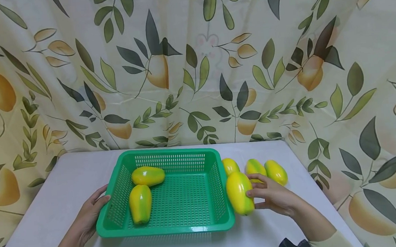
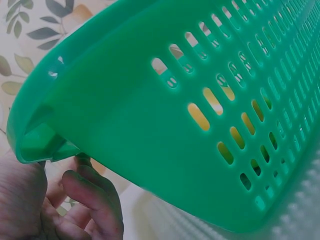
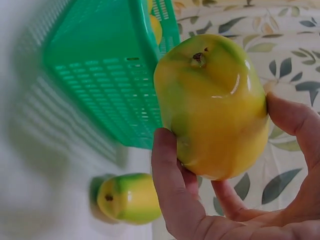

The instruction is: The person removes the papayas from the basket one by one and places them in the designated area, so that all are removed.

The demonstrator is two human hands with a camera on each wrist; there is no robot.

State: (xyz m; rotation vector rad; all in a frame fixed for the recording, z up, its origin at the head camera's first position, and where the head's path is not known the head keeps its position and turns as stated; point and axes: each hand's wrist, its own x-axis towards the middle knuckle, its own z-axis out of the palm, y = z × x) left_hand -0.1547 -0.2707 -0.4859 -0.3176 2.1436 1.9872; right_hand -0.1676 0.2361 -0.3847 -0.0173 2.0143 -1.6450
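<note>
Left hand (image 1: 89,213): at the basket's left side, fingers bent under the rim, gripping it; in the left wrist view they curl beneath the lip.
Right hand (image 1: 273,195): thumb and fingers spread as wide as the fruit between them and pinching it, fingers on one side, thumb on the other.
Held fruit (image 1: 239,192): yellow with green patches, glossy, just at the basket's right rim, off the desk; in the right wrist view its stem end shows as a small dark spot. Whether it touches the rim, I cannot tell.
Basket (image 1: 168,231): green, rectangular, slotted sides and floor, on the white desk (image 1: 261,235) between the two hands.
In the basket: two fruits, both in the left part; the rear fruit (image 1: 148,175) lies crosswise, the front fruit (image 1: 140,205) lengthwise, their ends meeting or nearly so.
Right of the basket: three fruits on the desk, the nearest fruit (image 1: 230,165) just beside the rim, the middle fruit (image 1: 254,166) partly behind the right hand, the outer fruit (image 1: 276,172) close by it.
Curtain (image 1: 190,34): pale, printed with leaves and orange fruit, behind the desk.
Right sleeve (image 1: 330,243): pale, at the lower edge.
</note>
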